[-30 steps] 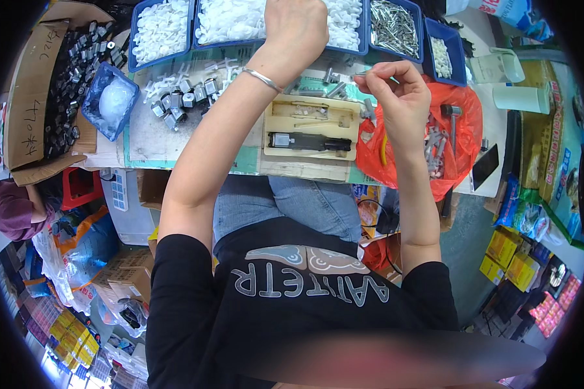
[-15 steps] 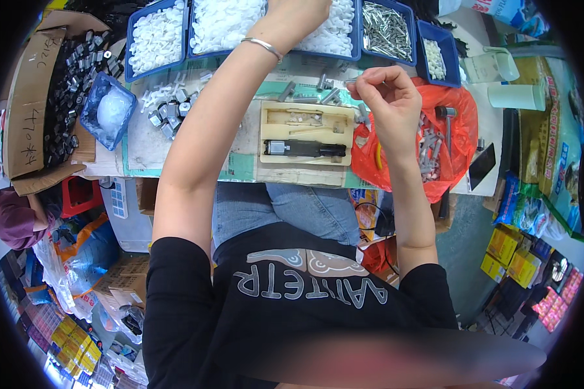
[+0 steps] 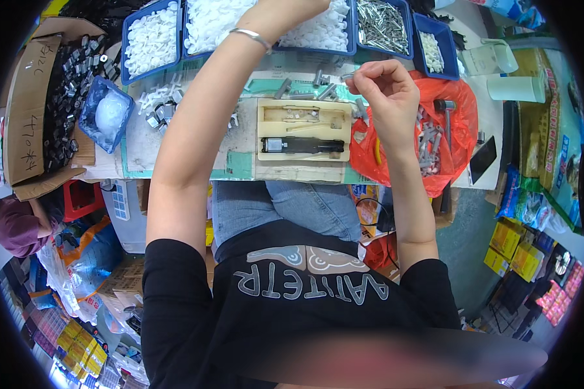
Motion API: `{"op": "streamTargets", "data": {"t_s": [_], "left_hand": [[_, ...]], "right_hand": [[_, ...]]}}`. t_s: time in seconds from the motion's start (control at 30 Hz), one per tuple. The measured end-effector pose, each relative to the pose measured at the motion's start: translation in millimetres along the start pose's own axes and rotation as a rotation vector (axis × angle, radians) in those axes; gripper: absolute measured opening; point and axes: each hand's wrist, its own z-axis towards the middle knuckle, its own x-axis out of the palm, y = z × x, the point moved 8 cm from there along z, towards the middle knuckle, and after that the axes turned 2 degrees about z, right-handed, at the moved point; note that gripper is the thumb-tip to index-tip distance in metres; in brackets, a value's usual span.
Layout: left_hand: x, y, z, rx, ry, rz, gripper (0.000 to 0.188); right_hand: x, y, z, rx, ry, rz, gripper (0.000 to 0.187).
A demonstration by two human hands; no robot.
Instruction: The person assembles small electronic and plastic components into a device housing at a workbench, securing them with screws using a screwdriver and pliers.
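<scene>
The table (image 3: 240, 165) runs across under both arms, covered with a green mat and crowded with parts. Along its far edge sit blue bins (image 3: 150, 39) of white plastic pieces, and the left hand (image 3: 285, 10) reaches up into the middle bin (image 3: 318, 32); its fingers are cut off by the frame edge, so I cannot tell whether they are apart or together. A bracelet (image 3: 252, 37) circles that wrist. Right of that hand a bin of metal pins (image 3: 381, 23) stands beside a small bin (image 3: 435, 48) of white bits. Left of the left arm lies a cardboard box (image 3: 36, 110) of dark parts and a blue tray (image 3: 107, 113) holding a white lump. Between the two arms, near the right hand, rests a beige jig (image 3: 304, 133) with a black motor (image 3: 302, 146) in its lower slot. Under the right wrist spreads a red bag (image 3: 457, 126) of grey pieces with a hammer (image 3: 445, 113) on it. The right hand (image 3: 386, 97) hovers above the jig's right end, fingers pinched together on a small metal part (image 3: 349, 76), too small to make out further. Below the table, boxes and bags crowd the floor
</scene>
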Motion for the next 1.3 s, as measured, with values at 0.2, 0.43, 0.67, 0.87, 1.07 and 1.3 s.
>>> {"op": "streamTargets", "data": {"t_s": [0.2, 0.43, 0.67, 0.87, 1.07, 1.3], "left_hand": [[11, 7, 10, 0.02, -0.099, 0.183, 0.014], [29, 4, -72, -0.567, 0.191, -1.278, 0.019], [20, -60, -156, -0.843, 0.254, -2.247, 0.021], [11, -67, -177, -0.871, 0.143, -2.244, 0.02], [-19, -56, -205, -0.79, -0.146, -1.433, 0.015], [-88, -84, -227, 0.059, -0.217, -0.442, 0.019]], "right_hand": [[2, 5, 0, -0.03, 0.006, -0.023, 0.009], [-6, 30, -5, -0.317, -0.093, -0.009, 0.015], [32, 46, -35, -0.43, 0.044, -0.101, 0.017], [41, 56, -49, -0.48, 0.07, -0.264, 0.018], [45, 36, -64, -0.231, 0.118, -0.356, 0.012], [57, 7, -109, 0.214, 0.216, -0.07, 0.01]]}}
